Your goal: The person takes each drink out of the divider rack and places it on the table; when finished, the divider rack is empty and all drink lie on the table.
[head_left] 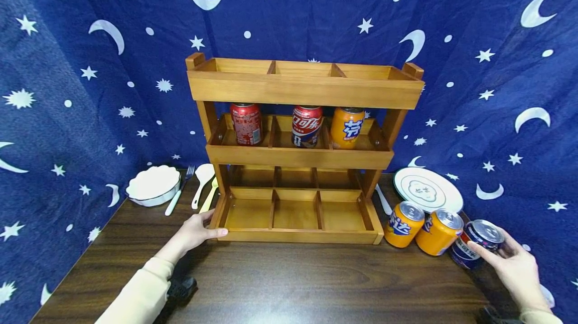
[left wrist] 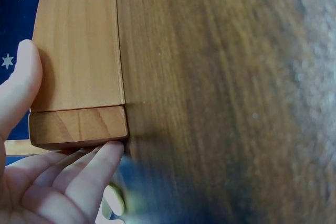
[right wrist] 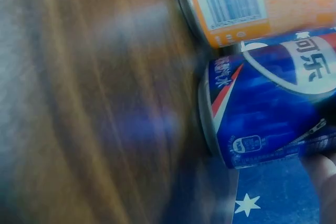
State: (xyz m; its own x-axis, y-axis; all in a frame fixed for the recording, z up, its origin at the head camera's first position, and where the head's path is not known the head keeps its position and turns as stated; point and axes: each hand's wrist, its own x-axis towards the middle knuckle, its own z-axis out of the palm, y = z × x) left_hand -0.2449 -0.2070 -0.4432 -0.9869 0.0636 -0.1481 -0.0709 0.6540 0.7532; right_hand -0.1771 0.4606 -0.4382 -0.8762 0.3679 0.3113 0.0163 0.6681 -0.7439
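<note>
A three-tier wooden rack stands in the middle of the head view. My left hand grips its lower left corner, thumb over the front board and fingers against the end. At the right, my right hand holds a blue Pepsi can, thumb on the near side and fingers behind. In the right wrist view the blue can lies close beside an orange can. Two orange soda cans, one by the rack and another, stand left of the blue one.
The middle tier holds two red cola cans, left and centre, and an orange can. A white bowl, a fork and spoons lie left. A plate and white-handled utensil lie right.
</note>
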